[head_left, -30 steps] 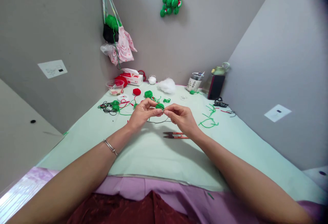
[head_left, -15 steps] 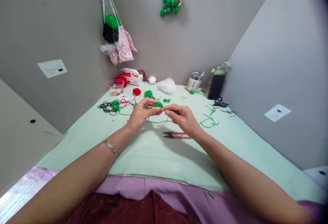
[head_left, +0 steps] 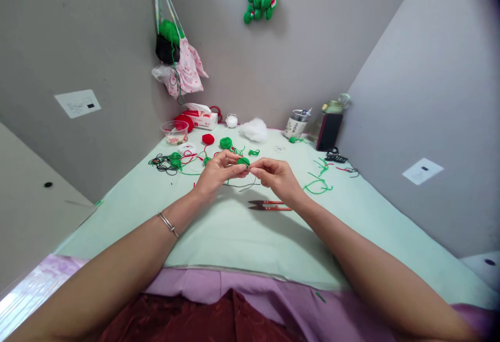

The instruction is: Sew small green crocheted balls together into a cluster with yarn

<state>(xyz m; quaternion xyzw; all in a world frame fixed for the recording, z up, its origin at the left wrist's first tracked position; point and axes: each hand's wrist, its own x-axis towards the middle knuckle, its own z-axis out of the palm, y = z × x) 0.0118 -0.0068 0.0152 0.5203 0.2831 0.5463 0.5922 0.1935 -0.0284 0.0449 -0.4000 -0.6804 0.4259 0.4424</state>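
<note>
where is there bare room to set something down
A bare patch of table lies between the forearms, on the near side of the snips. Another lies right of the right forearm, nearer than the green strands. Beyond the left hand it's crowded: black cord, red ball, tissue box.

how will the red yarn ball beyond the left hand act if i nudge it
The red yarn ball looks rounded, so it may roll a little. The red strand that seems to trail from its near side could drag or unwind. Being wound yarn by its look, it is probably light and slightly squashy.
</note>
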